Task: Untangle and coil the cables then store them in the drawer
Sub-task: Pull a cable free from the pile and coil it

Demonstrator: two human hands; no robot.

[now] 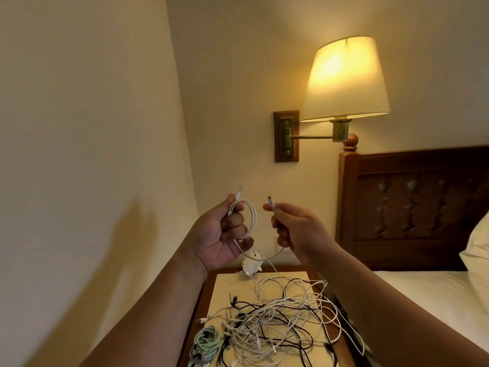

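Note:
A white cable [252, 215] is held up in front of the wall, above the nightstand. My left hand [225, 234] grips several loops of it, with one plug sticking up past the thumb. My right hand [293, 229] pinches the cable's other end just below its plug, and a slack stretch hangs between the two hands. Below, a tangle of white and black cables [277, 321] is spread over the nightstand top [225, 287]. A coiled pale-green cable [206, 345] lies at the front left of the tangle. No drawer is in view.
A white plug adapter [251, 266] sits at the back of the nightstand by the wall. A lit wall lamp [344, 80] hangs above right. A bed with a dark wooden headboard [412, 207] and white pillow [479, 250] stands right of the nightstand. A wall closes in on the left.

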